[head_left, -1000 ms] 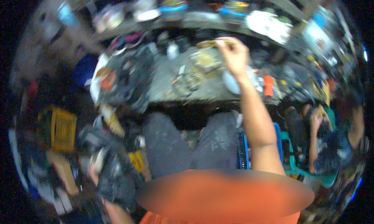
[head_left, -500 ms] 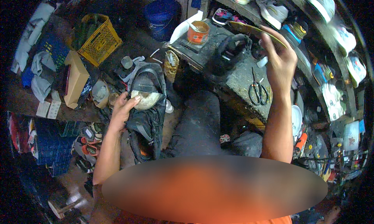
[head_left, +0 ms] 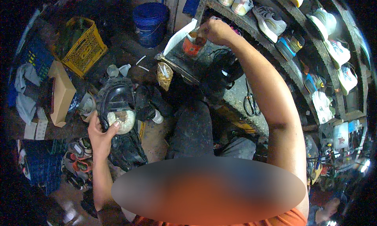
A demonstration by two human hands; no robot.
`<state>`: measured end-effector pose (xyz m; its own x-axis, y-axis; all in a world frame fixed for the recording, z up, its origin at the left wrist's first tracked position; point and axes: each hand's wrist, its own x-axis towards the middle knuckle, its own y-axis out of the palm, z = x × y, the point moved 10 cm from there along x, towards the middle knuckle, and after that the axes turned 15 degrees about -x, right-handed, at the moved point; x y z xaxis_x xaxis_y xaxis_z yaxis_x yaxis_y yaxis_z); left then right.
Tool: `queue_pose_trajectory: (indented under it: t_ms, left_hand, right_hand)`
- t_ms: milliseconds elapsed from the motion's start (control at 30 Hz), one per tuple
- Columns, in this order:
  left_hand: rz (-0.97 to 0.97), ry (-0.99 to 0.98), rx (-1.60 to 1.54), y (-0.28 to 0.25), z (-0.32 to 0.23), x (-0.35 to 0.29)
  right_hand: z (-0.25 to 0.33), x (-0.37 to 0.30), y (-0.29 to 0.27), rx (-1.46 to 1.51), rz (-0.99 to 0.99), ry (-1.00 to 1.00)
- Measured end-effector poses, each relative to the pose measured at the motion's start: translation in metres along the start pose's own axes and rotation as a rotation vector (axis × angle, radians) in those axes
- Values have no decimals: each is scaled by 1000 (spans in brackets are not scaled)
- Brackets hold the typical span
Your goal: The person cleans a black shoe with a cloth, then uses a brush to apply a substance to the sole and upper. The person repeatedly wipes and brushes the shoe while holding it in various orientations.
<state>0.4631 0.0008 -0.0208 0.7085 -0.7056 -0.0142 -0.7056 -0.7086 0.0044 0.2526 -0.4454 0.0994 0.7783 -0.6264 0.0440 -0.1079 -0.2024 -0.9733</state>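
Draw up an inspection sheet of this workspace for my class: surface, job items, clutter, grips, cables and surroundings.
Surface: grey, worn bench bearing scissors and a dark bulky item.
Job items: black item with a pale rounded pad; orange tin on the bench.
Clutter: yellow crate, cardboard box and grey cloth at the left.
Left grip: holds the black item, thumb on the pad.
Right grip: at the tin's mouth; whether it holds anything is unclear.
Cables: cannot tell; the crowded right edge is blurred.
Surroundings: wooden rack of shoes at right; blue bucket at back.
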Motion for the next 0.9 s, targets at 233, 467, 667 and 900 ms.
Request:
queue_pose_trajectory:
  t_ms: [233, 467, 667, 900]
  left_hand:
    - [-61, 339, 367, -3, -79, 8]
    - [43, 548, 735, 41, -161, 17]
    - [275, 631, 1134, 72, -185, 30]
    - [483, 367, 1300, 77, -165, 58]
  right_hand:
    - [-15, -36, -32, 166, -238, 151]
    - [-9, -36, -11, 27, -259, 147]
    - [-26, -49, -24, 377, -335, 233]
    - [5, -141, -73, 1066, -559, 353]
